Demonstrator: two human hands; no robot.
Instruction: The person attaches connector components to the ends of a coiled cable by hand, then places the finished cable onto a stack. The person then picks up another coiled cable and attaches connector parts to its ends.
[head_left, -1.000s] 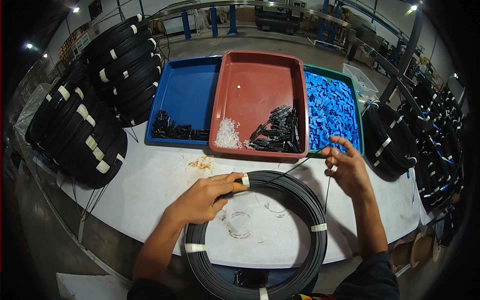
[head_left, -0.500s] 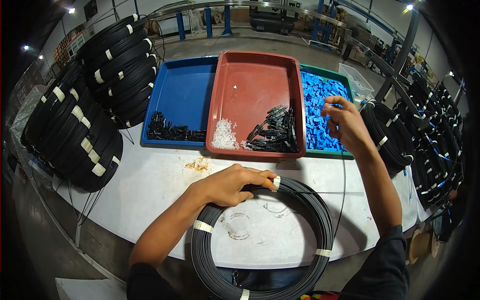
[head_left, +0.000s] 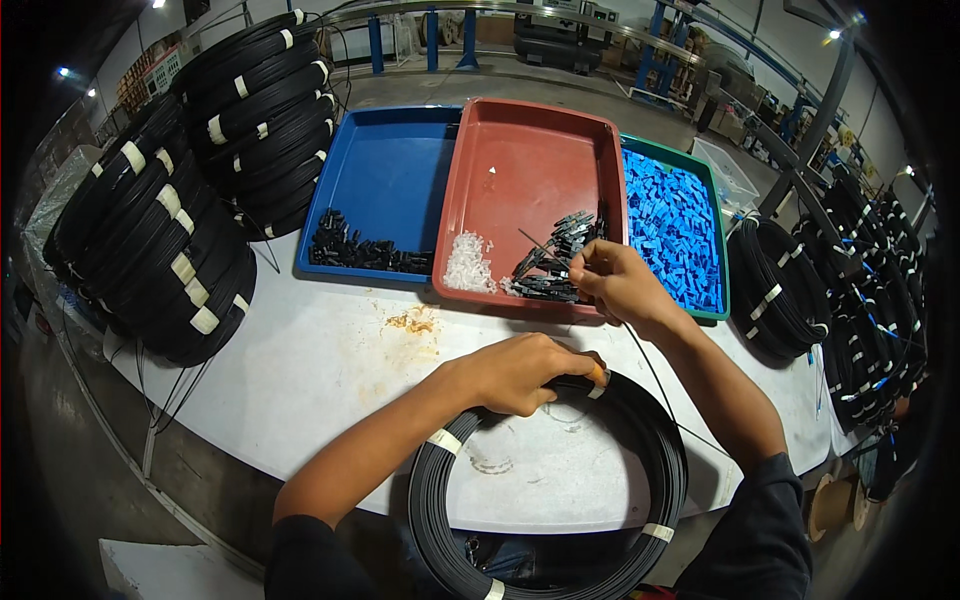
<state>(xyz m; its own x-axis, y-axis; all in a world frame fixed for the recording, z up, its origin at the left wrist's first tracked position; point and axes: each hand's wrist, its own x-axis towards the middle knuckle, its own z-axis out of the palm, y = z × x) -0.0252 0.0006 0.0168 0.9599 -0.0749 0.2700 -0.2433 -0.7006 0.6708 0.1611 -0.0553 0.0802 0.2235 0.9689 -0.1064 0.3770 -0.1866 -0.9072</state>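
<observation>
A black cable coil (head_left: 668, 460), bound with bands of white tape, lies across the table's near edge and reaches over it. My left hand (head_left: 525, 375) grips the coil's far rim at a tape band, fingers curled over it. Above the near right part of the red tray, my right hand (head_left: 622, 285) pinches the coil's loose cable end (head_left: 545, 246). The tip sticks out up and to the left over black slim parts (head_left: 575, 235). From this hand the cable runs back down to the right side of the coil.
The red tray (head_left: 540, 150) also holds small clear-white pieces (head_left: 468, 264). To its left, a blue tray (head_left: 390, 180) holds small black parts; to its right, a green tray (head_left: 722, 250) holds blue pieces. Cable coils (head_left: 170, 260) are stacked at left; more (head_left: 775, 290) stand at right.
My right hand has moved left and down from above the green tray to the red tray's near right corner, bringing the cable end along. My left hand stays on the coil.
</observation>
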